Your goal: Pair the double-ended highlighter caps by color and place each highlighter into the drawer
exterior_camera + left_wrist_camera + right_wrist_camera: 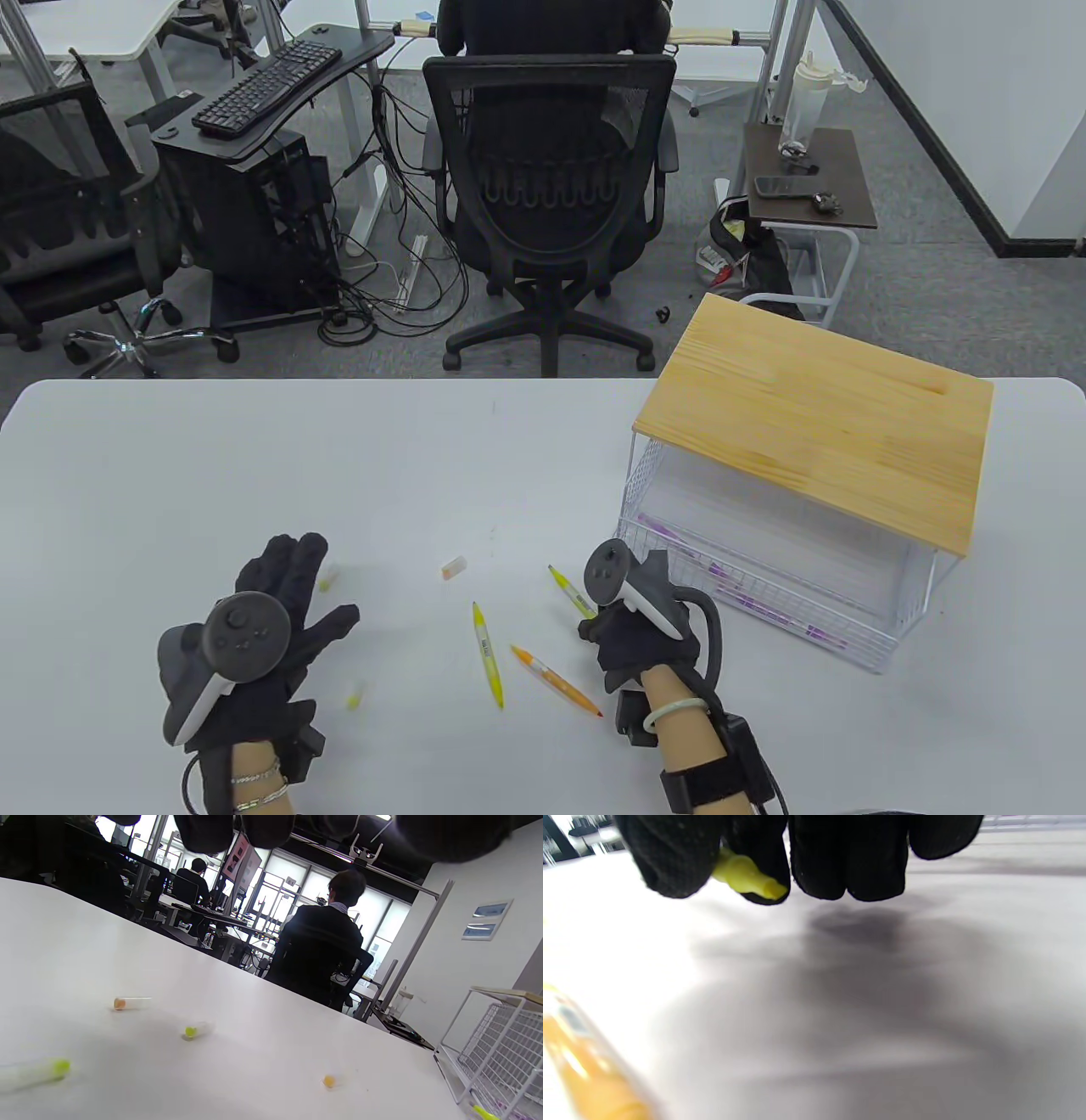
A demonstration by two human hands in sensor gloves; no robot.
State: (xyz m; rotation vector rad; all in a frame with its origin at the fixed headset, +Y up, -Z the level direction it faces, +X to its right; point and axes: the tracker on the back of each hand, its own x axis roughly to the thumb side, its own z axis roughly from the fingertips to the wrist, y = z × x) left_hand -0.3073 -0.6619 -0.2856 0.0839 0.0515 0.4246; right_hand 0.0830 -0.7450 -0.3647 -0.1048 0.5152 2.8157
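The right hand (638,632) pinches a yellow highlighter (571,591) just beside the wire drawer (768,594); the left hand (254,632) is spread flat, holding nothing. Two more highlighters (489,654) lie on the counter (339,475).

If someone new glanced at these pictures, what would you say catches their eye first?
Probably the two black-gloved hands at the near edge: the right hand pinching a yellow highlighter, the left hand spread open. Next, the wire drawer under a wooden top at right, then loose highlighters and caps between the hands.

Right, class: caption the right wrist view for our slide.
Right hand pinches a yellow highlighter above the white table.
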